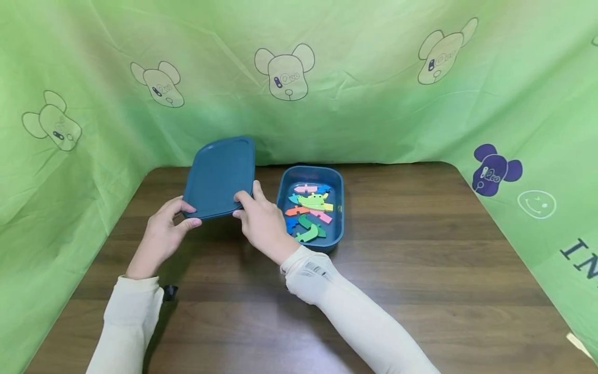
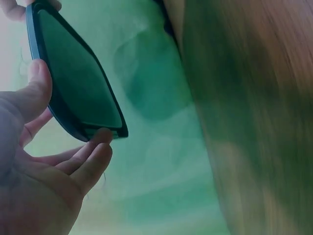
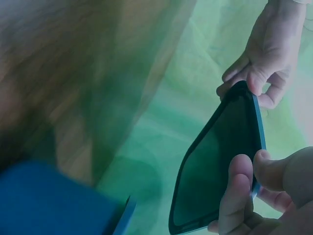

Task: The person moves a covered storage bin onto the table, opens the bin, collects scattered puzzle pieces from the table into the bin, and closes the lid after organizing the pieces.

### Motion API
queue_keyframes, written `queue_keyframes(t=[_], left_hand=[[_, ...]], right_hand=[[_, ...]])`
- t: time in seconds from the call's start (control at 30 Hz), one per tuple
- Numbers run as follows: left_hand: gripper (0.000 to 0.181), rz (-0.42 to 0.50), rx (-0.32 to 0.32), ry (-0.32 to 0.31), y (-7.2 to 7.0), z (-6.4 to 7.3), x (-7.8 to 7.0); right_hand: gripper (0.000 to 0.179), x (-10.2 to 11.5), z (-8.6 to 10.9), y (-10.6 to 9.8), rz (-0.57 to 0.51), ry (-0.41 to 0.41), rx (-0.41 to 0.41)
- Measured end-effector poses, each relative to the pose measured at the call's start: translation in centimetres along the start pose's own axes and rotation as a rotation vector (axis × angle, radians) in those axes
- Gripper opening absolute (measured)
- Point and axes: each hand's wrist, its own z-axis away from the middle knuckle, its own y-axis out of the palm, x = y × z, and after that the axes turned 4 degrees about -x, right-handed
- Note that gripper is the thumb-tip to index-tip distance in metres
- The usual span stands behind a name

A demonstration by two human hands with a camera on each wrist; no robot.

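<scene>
A dark blue rectangular lid (image 1: 221,174) is held tilted above the table, left of the matching box. My left hand (image 1: 163,234) pinches its near left corner between thumb and fingers. At the near right corner my right hand (image 1: 263,221) grips the edge, thumb and fingers on opposite faces. In the left wrist view the lid's recessed underside (image 2: 73,68) faces the camera. The open blue box (image 1: 341,208) stands on the table just beyond my right wrist, which overlaps its left side. Several flat colourful puzzle-like pieces lie inside, among them a green crocodile-shaped piece (image 1: 310,201).
A brown wooden table (image 1: 420,259) extends under both arms. Green fabric (image 1: 374,119) printed with bear heads hangs close behind the box and along both sides. A small white object (image 1: 579,344) lies at the right edge of the table.
</scene>
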Motion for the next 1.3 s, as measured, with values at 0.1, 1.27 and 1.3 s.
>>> queue_keyframes(t=[0.1,1.27,1.3], left_hand=[[0.019,0.006,0.009,0.015,1.0,-0.2,-0.7],[0.021,0.072,0.115,0.256,10.2,-1.1,-6.5],[0.021,0.075,0.118,0.258,10.5,-1.0,-6.7]], right_hand=[[0.025,-0.9,0.5,-0.7,0.015,0.006,-0.002],[0.020,-7.8,7.9,-7.0,0.097,0.084,-0.100],[0.020,-8.0,8.2,-7.2,0.097,0.091,-0.098]])
